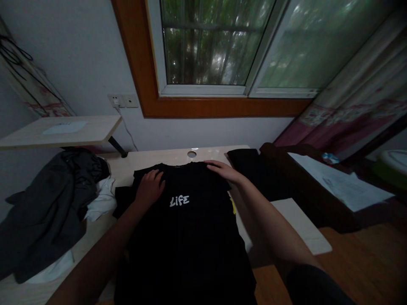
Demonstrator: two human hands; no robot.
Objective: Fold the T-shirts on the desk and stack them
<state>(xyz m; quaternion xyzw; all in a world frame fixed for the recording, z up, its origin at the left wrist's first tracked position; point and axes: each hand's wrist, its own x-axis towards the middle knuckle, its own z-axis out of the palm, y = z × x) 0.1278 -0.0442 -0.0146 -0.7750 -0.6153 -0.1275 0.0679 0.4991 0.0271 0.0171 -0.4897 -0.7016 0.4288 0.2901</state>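
From my remote view, the pale tabletop (143, 159) bears the black T-shirt (197, 237), spread out front and center, with a crumpled dark gray garment (54, 203) left of the shirt and a folded black cloth (249, 167) right of it. My left hand (151, 186) and right hand (226, 171) rest on the shirt's two shoulders, fingers open and extended, with white lettering (179, 201) on its chest.

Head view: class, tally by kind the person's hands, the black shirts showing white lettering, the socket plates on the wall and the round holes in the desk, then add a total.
Hands: 2 (left hand, right hand)
Black shirt with white lettering: 1
Wall socket plates: 2
Round desk hole: 1
Total: 6
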